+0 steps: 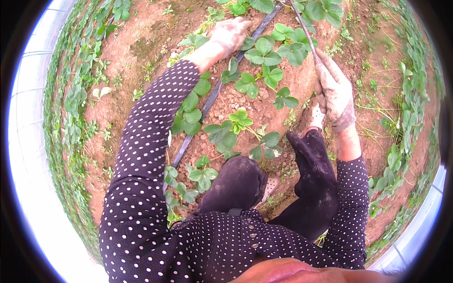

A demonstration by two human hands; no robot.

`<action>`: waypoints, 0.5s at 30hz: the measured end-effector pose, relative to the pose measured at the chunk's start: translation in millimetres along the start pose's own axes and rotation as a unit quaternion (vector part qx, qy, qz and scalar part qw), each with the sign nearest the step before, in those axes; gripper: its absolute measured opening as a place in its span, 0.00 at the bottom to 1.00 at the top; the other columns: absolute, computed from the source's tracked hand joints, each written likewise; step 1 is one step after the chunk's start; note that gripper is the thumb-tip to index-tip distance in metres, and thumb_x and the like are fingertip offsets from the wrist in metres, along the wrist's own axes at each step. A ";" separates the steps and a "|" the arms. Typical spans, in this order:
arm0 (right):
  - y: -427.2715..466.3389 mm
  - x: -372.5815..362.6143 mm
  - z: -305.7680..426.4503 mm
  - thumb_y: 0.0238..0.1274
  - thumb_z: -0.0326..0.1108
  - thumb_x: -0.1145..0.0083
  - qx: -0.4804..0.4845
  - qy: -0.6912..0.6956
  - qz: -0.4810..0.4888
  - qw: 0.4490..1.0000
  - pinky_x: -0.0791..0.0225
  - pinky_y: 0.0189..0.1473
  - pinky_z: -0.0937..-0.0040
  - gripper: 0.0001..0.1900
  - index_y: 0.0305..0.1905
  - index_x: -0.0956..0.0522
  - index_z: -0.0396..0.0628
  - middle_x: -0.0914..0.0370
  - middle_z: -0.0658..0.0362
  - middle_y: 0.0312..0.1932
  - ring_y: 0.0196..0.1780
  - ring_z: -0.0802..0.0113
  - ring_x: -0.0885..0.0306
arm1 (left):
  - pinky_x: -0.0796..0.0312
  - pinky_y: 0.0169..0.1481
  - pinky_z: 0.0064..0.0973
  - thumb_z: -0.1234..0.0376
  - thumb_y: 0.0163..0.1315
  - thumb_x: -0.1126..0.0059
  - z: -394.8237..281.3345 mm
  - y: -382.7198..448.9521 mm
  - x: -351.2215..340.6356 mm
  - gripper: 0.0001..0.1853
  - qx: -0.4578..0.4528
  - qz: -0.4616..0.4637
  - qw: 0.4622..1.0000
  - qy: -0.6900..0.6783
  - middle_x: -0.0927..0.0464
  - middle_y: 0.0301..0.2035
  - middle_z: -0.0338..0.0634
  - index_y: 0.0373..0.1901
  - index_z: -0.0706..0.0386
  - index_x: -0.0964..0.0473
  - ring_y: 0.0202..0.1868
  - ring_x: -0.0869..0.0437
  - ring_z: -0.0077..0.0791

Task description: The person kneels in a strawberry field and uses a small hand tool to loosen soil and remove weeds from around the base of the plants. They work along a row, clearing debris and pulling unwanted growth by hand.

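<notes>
My left hand [231, 33], in a thin pale glove, reaches over the soil beside a black drip irrigation hose [212, 96]. Its fingers are curled near some leaves, and whether they grip anything is hidden. On the right, my right hand [332, 86] wears a soiled pale glove. It is closed around the end of a thin stick [305, 26], which slants up and left past the top edge. Strawberry plants [263, 53] with toothed three-part leaves stand between the two hands. A lighter green young plant [240, 121] grows closer to my knees.
My bent knee [233, 180] in dark trousers is beside the plants. A perforated pale shoe [316, 115] shows under my right wrist, the other between my legs. Leafy rows [76, 102] run along both sides, with pale sheeting [32, 116] at the far left.
</notes>
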State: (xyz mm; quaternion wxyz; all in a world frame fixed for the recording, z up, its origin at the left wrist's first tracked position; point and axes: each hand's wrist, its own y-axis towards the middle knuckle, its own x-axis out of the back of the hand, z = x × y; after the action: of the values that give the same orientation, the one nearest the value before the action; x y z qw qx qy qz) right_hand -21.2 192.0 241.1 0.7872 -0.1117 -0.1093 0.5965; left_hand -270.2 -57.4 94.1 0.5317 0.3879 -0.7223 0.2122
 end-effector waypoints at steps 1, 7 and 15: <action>-0.1 -0.8 -1.6 0.81 0.40 0.41 0.002 0.008 0.004 1.000 0.52 0.19 0.82 0.24 0.75 0.24 0.47 0.29 0.70 0.23 0.18 0.87 0.44 | 0.23 0.69 0.34 0.64 0.76 0.43 -7.8 14.7 -6.9 0.18 -0.014 0.000 0.998 0.062 0.20 0.66 0.48 0.64 0.54 0.20 0.63 0.16 0.39; 1.5 14.3 -7.5 0.82 0.39 0.42 0.015 0.027 -0.015 0.999 0.52 0.19 0.83 0.24 0.75 0.24 0.47 0.29 0.70 0.23 0.18 0.87 0.43 | 0.31 0.78 0.28 0.76 0.76 0.47 87.8 110.4 -12.2 0.24 0.151 0.015 0.823 -0.548 0.23 0.70 0.46 0.73 0.58 0.28 0.70 0.22 0.35; 7.0 18.4 -17.9 0.81 0.40 0.41 -0.004 0.038 -0.031 0.999 0.49 0.20 0.83 0.23 0.74 0.23 0.49 0.28 0.71 0.24 0.20 0.87 0.41 | 0.21 0.53 0.22 0.75 0.75 0.42 95.8 74.9 14.4 0.22 0.196 -0.222 0.916 -0.270 0.16 0.59 0.45 0.69 0.58 0.25 0.49 0.13 0.29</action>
State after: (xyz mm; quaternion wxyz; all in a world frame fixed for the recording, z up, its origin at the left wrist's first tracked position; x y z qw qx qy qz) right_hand -17.2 210.8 222.7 0.8084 -0.1338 -0.0850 0.5668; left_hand -388.8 -85.5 82.5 0.2631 0.6774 -0.6776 0.1124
